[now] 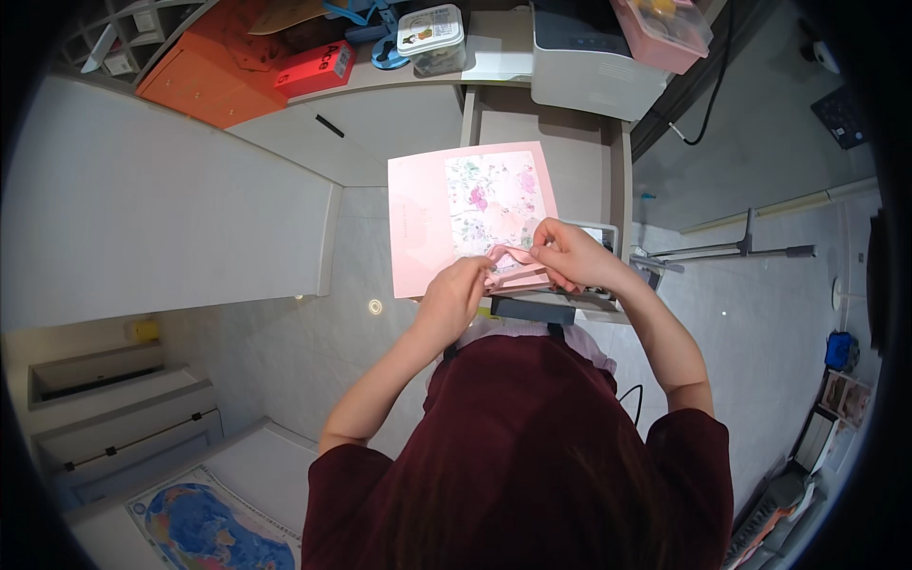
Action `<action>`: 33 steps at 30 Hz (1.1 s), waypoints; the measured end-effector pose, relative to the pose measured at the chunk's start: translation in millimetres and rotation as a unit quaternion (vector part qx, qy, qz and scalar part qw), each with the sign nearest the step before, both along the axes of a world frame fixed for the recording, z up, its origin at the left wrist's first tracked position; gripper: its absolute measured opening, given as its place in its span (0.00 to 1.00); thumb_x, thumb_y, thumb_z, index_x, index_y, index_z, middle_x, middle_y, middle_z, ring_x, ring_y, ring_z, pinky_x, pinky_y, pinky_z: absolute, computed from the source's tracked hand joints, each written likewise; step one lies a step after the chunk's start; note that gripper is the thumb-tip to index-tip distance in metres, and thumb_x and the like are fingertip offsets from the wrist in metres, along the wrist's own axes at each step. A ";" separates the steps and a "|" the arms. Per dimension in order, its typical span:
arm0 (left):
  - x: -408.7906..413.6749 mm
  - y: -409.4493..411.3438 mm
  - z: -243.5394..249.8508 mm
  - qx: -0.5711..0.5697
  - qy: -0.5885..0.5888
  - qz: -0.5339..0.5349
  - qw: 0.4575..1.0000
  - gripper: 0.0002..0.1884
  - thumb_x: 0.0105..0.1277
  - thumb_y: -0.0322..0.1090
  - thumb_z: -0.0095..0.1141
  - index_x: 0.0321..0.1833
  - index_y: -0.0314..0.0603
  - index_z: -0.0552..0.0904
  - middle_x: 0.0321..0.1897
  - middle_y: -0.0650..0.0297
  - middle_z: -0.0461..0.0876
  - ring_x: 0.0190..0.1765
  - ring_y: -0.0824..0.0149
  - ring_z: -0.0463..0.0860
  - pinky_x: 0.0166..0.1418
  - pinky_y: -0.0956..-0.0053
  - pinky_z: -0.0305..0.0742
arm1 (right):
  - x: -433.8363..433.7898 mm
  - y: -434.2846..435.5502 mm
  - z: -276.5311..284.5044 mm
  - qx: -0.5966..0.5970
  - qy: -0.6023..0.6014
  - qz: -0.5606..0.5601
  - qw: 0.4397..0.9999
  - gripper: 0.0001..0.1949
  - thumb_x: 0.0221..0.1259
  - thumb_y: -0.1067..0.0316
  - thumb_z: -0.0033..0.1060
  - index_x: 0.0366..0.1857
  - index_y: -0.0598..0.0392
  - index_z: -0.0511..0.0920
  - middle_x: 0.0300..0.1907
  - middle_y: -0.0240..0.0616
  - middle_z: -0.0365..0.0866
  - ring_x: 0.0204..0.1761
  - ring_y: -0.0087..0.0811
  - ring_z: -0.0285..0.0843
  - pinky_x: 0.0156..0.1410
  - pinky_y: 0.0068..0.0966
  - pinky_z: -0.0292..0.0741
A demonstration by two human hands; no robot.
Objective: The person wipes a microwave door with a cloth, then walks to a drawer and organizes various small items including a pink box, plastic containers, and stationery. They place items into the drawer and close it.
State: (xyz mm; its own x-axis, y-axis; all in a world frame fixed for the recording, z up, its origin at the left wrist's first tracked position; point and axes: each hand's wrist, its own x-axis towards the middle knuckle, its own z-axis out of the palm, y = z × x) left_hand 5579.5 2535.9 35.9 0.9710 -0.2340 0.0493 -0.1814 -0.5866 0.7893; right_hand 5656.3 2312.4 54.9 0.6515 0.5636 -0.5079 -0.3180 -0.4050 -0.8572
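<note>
A pink gift box (420,221) with a floral panel rests across the front left of an open drawer (581,135). A pink ribbon (507,252) runs between my two hands at the box's near edge. My left hand (456,292) pinches one part of it, near a loop or knot. My right hand (570,255) pinches the ribbon between thumb and fingertips, over the box's right corner. My hands partly cover that corner and the ribbon. Beside my right hand, a light tray (611,239) with small items sits in the drawer.
On the cabinet top stand a red box (313,70), an orange box (206,71), a lidded plastic tub (431,43), a printer (591,71) and a pink container (659,35). A dark box-like object (533,311) lies between the drawer front and my body. A grey metal stand (741,249) is at right.
</note>
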 end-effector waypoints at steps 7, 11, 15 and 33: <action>-10.6 6.3 4.5 0.016 -0.043 -0.082 0.996 0.06 0.60 0.25 0.57 0.39 0.34 0.78 0.36 0.56 0.73 0.39 0.57 0.76 0.42 0.69 0.72 | -0.6 0.4 0.2 0.033 0.018 0.023 0.999 0.07 0.69 0.65 0.49 0.37 0.56 0.67 0.14 0.28 0.69 0.12 0.16 0.63 0.16 0.15 0.58; -16.3 11.6 13.2 -0.064 0.072 -0.076 0.992 0.04 0.59 0.23 0.57 0.35 0.34 0.78 0.39 0.58 0.71 0.42 0.60 0.75 0.42 0.70 0.72 | -2.8 2.5 -7.3 0.084 0.010 0.045 0.995 0.07 0.69 0.66 0.50 0.37 0.56 0.67 0.15 0.26 0.69 0.14 0.15 0.61 0.19 0.15 0.57; -25.6 6.3 16.1 0.084 -0.085 -0.025 0.993 0.05 0.58 0.21 0.58 0.36 0.35 0.78 0.36 0.58 0.72 0.40 0.61 0.75 0.42 0.72 0.72 | -2.6 3.0 -4.1 0.068 -0.007 0.063 0.996 0.08 0.67 0.64 0.52 0.37 0.57 0.70 0.17 0.26 0.68 0.18 0.17 0.61 0.24 0.18 0.59; -77.8 42.2 -35.4 0.008 -0.020 0.067 0.998 0.06 0.59 0.22 0.60 0.37 0.37 0.78 0.30 0.57 0.76 0.32 0.58 0.77 0.35 0.71 0.72 | 59.4 3.3 -62.3 0.138 -0.140 -0.017 0.980 0.11 0.69 0.57 0.50 0.34 0.52 0.66 0.22 0.26 0.66 0.25 0.17 0.61 0.29 0.19 0.61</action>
State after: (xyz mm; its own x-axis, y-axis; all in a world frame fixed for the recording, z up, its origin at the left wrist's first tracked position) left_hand 5501.7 2578.1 0.5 0.9910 -0.1027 0.0854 -0.1309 -0.6205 0.7732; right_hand 5715.7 2315.7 -7.4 0.7641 0.6302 -0.1378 -0.0647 -0.1377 -0.9884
